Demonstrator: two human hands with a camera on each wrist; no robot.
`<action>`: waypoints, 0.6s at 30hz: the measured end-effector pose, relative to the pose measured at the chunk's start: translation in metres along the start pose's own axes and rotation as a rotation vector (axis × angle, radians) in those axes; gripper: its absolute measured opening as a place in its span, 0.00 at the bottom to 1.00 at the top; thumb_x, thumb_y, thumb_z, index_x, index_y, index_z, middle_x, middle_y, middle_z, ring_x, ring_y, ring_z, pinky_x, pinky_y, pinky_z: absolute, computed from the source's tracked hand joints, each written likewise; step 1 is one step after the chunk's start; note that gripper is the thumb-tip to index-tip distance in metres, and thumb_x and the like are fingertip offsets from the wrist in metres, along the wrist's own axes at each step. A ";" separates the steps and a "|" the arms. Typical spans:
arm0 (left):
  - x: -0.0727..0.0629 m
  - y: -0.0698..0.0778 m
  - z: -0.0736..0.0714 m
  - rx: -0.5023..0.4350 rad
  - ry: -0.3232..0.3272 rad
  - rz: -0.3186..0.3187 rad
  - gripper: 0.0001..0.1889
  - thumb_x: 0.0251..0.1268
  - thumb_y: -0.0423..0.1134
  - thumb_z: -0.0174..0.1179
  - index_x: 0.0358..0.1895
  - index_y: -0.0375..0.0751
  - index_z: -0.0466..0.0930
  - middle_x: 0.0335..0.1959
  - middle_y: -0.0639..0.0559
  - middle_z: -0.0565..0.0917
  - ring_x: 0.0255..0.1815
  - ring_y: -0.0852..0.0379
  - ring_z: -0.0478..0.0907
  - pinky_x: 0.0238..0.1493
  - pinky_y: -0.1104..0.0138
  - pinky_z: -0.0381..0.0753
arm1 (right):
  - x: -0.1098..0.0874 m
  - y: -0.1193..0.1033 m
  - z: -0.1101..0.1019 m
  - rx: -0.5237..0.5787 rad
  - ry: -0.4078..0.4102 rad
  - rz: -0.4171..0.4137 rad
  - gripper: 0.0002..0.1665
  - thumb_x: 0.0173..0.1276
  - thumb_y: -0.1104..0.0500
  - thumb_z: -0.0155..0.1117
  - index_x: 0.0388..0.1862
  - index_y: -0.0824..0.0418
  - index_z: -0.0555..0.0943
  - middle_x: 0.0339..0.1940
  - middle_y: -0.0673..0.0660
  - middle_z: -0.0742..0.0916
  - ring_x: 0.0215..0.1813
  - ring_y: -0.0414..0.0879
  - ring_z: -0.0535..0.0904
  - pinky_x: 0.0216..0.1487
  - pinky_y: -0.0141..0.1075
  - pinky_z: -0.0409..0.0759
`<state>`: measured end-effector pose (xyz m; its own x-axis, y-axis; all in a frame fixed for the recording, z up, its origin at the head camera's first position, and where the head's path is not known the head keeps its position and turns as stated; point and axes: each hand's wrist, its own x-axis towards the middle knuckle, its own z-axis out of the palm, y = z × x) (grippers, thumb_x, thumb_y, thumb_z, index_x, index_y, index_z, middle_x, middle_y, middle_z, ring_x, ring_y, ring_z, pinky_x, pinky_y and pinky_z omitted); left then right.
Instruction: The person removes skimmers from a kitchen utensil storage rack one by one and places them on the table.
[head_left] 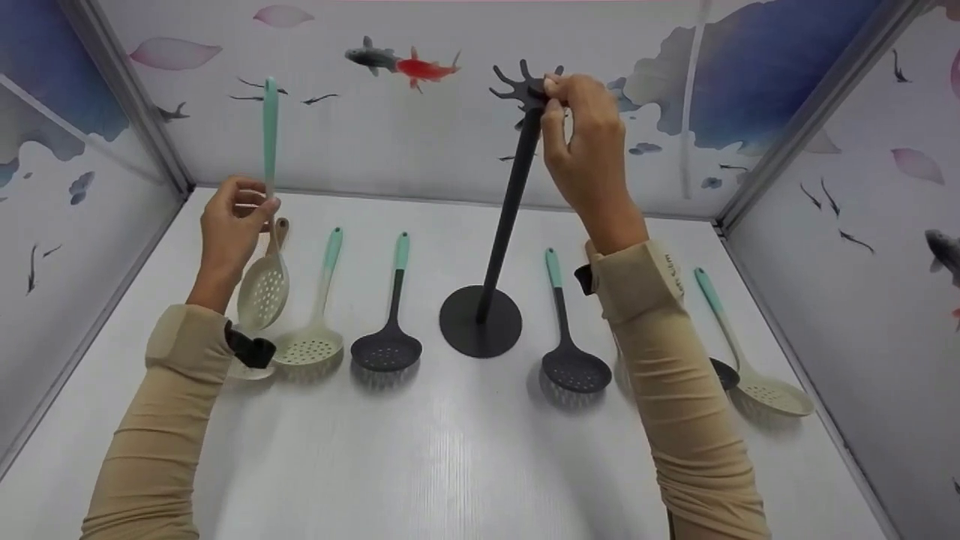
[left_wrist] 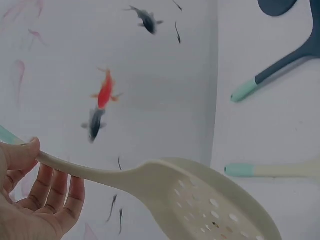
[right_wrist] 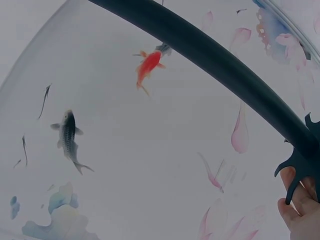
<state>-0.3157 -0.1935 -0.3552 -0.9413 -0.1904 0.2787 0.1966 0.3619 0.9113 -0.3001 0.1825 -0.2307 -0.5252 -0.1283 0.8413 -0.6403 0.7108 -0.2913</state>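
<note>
My left hand (head_left: 232, 229) pinches a cream skimmer (head_left: 262, 300) by its handle, between thumb and fingers. Its mint grip points up and its perforated bowl hangs below, above the table. In the left wrist view the thumb of the left hand (left_wrist: 37, 200) lies on top of the handle, with the skimmer's bowl (left_wrist: 200, 200) at lower right. At the top of a black utensil stand (head_left: 510, 214), my right hand (head_left: 592, 142) pinches the ring of hooks (head_left: 525, 90). The stand's pole tilts in the head view, and its round base (head_left: 480, 330) is on the table.
Left of the stand lie another cream skimmer (head_left: 309, 349) and a dark one (head_left: 386, 354). To its right are a dark skimmer (head_left: 576, 369) and a cream one (head_left: 772, 395); more utensils are partly hidden by the sleeves. Printed panels (head_left: 300, 142) wall the white table.
</note>
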 end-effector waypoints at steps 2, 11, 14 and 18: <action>0.002 -0.009 -0.008 0.005 0.028 -0.024 0.14 0.63 0.43 0.58 0.49 0.43 0.73 0.38 0.61 0.74 0.39 0.67 0.75 0.38 0.76 0.79 | 0.000 0.000 0.000 -0.001 0.004 0.001 0.15 0.69 0.64 0.43 0.42 0.71 0.76 0.43 0.64 0.82 0.48 0.52 0.75 0.55 0.37 0.70; 0.006 -0.038 -0.037 0.055 0.127 -0.129 0.10 0.64 0.43 0.56 0.47 0.50 0.72 0.36 0.63 0.72 0.37 0.69 0.72 0.38 0.79 0.75 | 0.001 -0.001 0.000 -0.002 0.014 0.004 0.14 0.68 0.64 0.44 0.42 0.70 0.77 0.44 0.63 0.83 0.48 0.52 0.75 0.54 0.38 0.69; 0.008 -0.046 -0.044 0.029 0.160 -0.167 0.08 0.65 0.43 0.56 0.46 0.53 0.72 0.35 0.63 0.72 0.36 0.68 0.73 0.37 0.79 0.75 | 0.001 -0.001 0.000 0.002 0.017 0.003 0.14 0.68 0.64 0.44 0.41 0.70 0.77 0.44 0.63 0.83 0.48 0.52 0.75 0.54 0.38 0.69; 0.009 -0.051 -0.054 -0.076 0.225 -0.215 0.06 0.64 0.41 0.57 0.42 0.55 0.73 0.34 0.62 0.73 0.35 0.68 0.73 0.36 0.79 0.75 | 0.000 0.000 0.001 0.000 0.015 -0.002 0.14 0.68 0.65 0.44 0.41 0.71 0.77 0.43 0.63 0.82 0.48 0.52 0.75 0.54 0.38 0.69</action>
<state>-0.3191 -0.2631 -0.3831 -0.8808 -0.4554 0.1295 0.0277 0.2235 0.9743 -0.3005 0.1815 -0.2306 -0.5154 -0.1191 0.8486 -0.6413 0.7105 -0.2898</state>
